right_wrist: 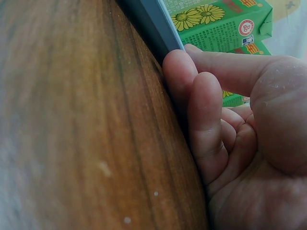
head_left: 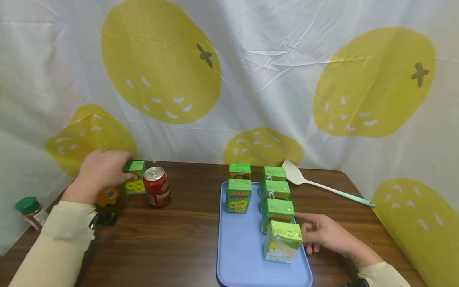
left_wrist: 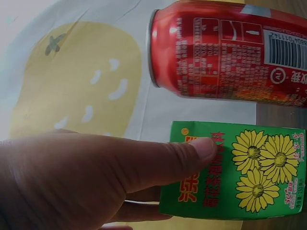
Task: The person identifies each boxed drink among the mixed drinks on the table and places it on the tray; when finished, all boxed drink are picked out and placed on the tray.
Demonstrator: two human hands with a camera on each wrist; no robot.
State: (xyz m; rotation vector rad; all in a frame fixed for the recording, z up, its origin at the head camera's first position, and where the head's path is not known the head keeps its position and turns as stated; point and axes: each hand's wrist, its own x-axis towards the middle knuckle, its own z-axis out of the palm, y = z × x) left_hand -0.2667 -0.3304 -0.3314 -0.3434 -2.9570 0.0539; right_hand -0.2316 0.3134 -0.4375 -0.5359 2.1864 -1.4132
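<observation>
My left hand grips a green drink carton printed with yellow flowers, its thumb lying across the front in the left wrist view. Just right of that carton stands a red soda can. At the right edge of the blue tray, my right hand pinches the rim between thumb and fingertip, as the right wrist view shows. Several green cartons stand on the tray in two rows; the nearest, a paler green carton, is right beside this hand.
Behind the tray lies a white spatula with a mint handle. Far left are a green-capped bottle and an orange item, partly behind the left arm. A lemon-print curtain hangs along the table's back edge.
</observation>
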